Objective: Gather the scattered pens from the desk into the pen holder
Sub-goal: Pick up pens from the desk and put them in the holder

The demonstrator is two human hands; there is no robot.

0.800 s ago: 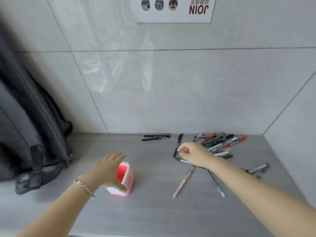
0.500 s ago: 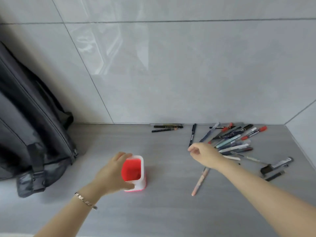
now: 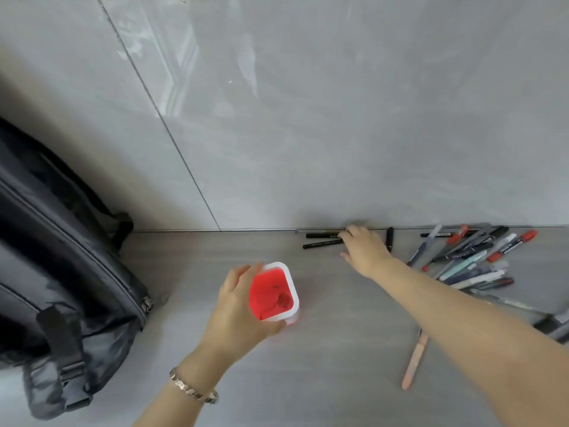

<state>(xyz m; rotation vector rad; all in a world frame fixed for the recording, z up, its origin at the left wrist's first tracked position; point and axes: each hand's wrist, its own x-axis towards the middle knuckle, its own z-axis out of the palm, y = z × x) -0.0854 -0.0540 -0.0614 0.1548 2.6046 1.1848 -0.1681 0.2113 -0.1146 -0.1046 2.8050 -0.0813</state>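
Observation:
A white pen holder (image 3: 289, 280) with a red inside stands upright on the grey desk, and my left hand (image 3: 237, 306) is wrapped around its left side. My right hand (image 3: 365, 249) reaches to the back of the desk, its fingertips touching the right ends of two black pens (image 3: 321, 240) that lie by the wall. I cannot tell whether the fingers have closed on them. Another black pen (image 3: 389, 237) lies just right of that hand. A heap of several pens (image 3: 474, 257) lies at the far right, and a pink pen (image 3: 415, 360) lies alone under my right forearm.
A dark backpack (image 3: 58, 272) leans against the wall on the left. The grey tiled wall (image 3: 308, 118) bounds the back of the desk (image 3: 338, 380). A dark clip-like object (image 3: 554, 323) lies at the right edge.
My right hand has moved left and back from the pile to the two black pens by the wall. My left hand has closed around the holder. The camera has tilted down.

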